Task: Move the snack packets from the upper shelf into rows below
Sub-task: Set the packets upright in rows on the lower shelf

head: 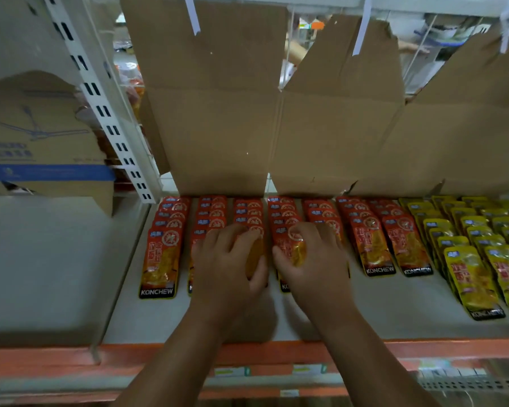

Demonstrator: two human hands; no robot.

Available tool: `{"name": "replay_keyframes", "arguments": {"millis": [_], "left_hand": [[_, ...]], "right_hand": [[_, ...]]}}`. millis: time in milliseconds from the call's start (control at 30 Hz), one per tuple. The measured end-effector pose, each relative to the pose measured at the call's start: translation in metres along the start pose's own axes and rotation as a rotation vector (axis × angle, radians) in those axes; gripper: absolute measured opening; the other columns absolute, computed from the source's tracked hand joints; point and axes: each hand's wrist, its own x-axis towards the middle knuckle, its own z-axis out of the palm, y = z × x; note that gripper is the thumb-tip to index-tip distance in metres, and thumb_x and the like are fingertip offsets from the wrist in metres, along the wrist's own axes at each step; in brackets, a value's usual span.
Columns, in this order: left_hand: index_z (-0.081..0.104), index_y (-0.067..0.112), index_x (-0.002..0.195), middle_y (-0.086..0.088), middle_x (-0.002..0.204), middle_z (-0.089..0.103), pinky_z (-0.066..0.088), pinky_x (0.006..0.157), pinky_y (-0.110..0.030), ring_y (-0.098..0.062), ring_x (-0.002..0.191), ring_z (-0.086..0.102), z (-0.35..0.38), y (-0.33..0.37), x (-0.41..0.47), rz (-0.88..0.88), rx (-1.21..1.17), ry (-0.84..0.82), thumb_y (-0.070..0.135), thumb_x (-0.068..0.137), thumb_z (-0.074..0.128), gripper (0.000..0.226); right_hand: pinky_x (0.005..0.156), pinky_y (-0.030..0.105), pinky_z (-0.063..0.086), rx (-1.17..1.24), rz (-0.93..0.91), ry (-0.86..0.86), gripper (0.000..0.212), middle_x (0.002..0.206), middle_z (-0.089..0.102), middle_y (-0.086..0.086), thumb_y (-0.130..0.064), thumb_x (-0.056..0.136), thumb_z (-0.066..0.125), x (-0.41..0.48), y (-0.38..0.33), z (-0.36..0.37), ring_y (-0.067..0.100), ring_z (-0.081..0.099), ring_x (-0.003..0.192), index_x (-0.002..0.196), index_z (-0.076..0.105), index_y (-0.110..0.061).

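Since the glossy red-orange foil snack packets lie shingled in rows on the white lower shelf, expect light, floppy, slippery handling. Currently left hand and right hand each curl round a front packet; pinch edges, not the bulging middle.

Person was seen from the forearms down only. Left hand and right hand were bare. Left forearm and right forearm were uncovered down to the bottom edge of the view; whatever was worn further up lay out of sight. Wrists bare as well. Fingers were rounded at the tips, and the knuckles showed as soft ridges. Nails were too blurred to make out.
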Motion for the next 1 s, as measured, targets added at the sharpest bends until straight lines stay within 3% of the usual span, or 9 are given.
{"name": "replay_keyframes", "arguments": {"millis": [167,367,533,700,833,1000], "left_hand": [[0.069,0.021,0.120,-0.002,0.126,0.064,0.044,0.093,-0.046,-0.025,0.116,0.059,-0.038,0.014,0.007,-0.023,0.060,0.061,0.043,0.086,0.066,0.040],[0.068,0.021,0.121,-0.002,0.126,0.062,0.046,0.096,-0.052,-0.025,0.117,0.057,-0.127,0.047,0.032,-0.030,0.184,0.208,0.041,0.087,0.065,0.040],[0.069,0.019,0.123,-0.001,0.126,0.064,0.047,0.101,-0.051,-0.025,0.120,0.057,-0.234,0.085,0.062,0.065,0.314,0.389,0.033,0.086,0.068,0.040],[0.065,0.024,0.127,0.006,0.124,0.063,0.048,0.101,-0.042,-0.019,0.117,0.058,-0.326,0.100,0.074,-0.008,0.317,0.485,0.032,0.087,0.065,0.040],[0.060,0.040,0.127,0.018,0.119,0.059,0.049,0.097,-0.035,-0.007,0.113,0.056,-0.391,0.087,0.073,-0.175,0.300,0.493,0.039,0.089,0.065,0.038],[0.063,0.040,0.122,0.014,0.114,0.064,0.047,0.083,-0.029,-0.009,0.104,0.061,-0.452,0.047,0.066,-0.286,0.307,0.356,0.051,0.084,0.060,0.041]], "right_hand": [[0.086,0.034,0.044,0.136,-0.203,-0.010,0.034,0.105,0.056,-0.006,-0.046,0.084,0.066,0.015,-0.023,-0.012,0.015,0.053,0.099,0.111,0.061,-0.025],[0.085,0.038,0.047,0.361,-0.441,-0.047,0.033,0.105,0.056,-0.004,-0.035,0.087,0.072,0.042,-0.079,-0.054,0.015,0.053,0.098,0.115,0.061,-0.021],[0.081,0.026,0.046,0.522,-0.650,0.062,0.031,0.105,0.058,-0.008,-0.036,0.086,0.069,0.069,-0.167,-0.116,0.011,0.055,0.093,0.113,0.062,-0.022],[0.075,0.010,0.040,0.604,-0.779,0.080,0.027,0.108,0.060,-0.007,-0.034,0.090,0.068,0.087,-0.237,-0.161,0.012,0.058,0.092,0.114,0.063,-0.022],[0.073,0.028,0.046,0.649,-0.890,0.063,0.018,0.100,0.059,-0.006,-0.032,0.091,0.067,0.097,-0.284,-0.180,0.014,0.055,0.089,0.106,0.061,-0.023],[0.071,0.029,0.046,0.466,-0.979,-0.078,0.019,0.095,0.053,-0.013,-0.040,0.089,0.068,0.103,-0.341,-0.171,0.006,0.050,0.079,0.103,0.058,-0.032]]}}
